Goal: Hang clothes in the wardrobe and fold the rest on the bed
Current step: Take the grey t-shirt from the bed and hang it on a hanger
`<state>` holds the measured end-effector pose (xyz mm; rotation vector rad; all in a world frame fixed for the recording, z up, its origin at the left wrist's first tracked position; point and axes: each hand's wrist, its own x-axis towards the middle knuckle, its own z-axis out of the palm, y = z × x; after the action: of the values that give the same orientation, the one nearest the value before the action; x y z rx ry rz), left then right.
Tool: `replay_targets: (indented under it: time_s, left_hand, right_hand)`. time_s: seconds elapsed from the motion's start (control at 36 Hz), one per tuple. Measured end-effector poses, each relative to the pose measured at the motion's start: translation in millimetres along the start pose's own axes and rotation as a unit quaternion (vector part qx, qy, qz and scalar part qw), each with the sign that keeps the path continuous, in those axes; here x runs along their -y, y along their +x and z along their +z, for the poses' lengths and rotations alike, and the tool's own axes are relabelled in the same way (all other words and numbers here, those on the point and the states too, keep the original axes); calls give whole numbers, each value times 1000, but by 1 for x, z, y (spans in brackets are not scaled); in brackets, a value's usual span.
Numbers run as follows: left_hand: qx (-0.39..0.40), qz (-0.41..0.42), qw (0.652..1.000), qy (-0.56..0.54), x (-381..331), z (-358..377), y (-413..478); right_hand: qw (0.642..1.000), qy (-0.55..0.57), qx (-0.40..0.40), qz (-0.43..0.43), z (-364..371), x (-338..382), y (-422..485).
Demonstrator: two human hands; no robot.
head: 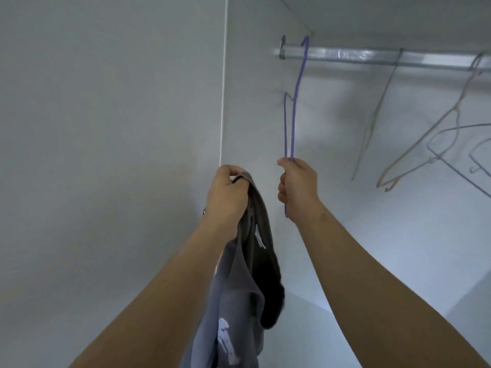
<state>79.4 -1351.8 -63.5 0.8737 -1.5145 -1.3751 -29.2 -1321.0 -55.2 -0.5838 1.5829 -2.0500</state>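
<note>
The person's left hand [228, 192] is gripping the neck edge of a soft grey garment with a pale print [247, 282], fingers curled round the fabric. The rest is hanging down between the forearms, its own weight pulling it straight. The right hand [297, 187] is clamping round the lower part of a thin purple wire hanger [293, 115], seen edge-on. Its hook is reaching the silver metal rail [372, 55] near the left bracket (whether it is fully over is hard to tell). Holding it low is probably giving reach to the high rail. The hands are working near each other without touching, keeping collar near hanger. Further right, pale empty wire hangers [425, 144] are dangling from the rail.
</note>
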Motion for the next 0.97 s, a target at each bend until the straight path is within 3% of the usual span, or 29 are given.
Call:
replay_targets:
  time_s: [0.39, 0.58, 0.72, 0.83, 0.97]
  left_hand:
    - [165, -160, 971, -61, 29, -16, -91]
    - [207, -299, 923, -126, 34, 10, -142]
    - [217, -324, 899, -202, 29, 26, -159]
    - [176, -333, 893, -247, 23, 31, -164]
    - [186, -306, 914, -189, 17, 44, -185]
  right_hand:
    - [967, -229, -111, -18, -99, -61, -179]
    - [937, -338, -83, 2, -161, -61, -236]
    - [930, -359, -75, 34, -201, -52, -260]
    - [931, -350, -93, 41, -232, -45, -279]
    - [926, -361, -103, 40, -257, -42, -286]
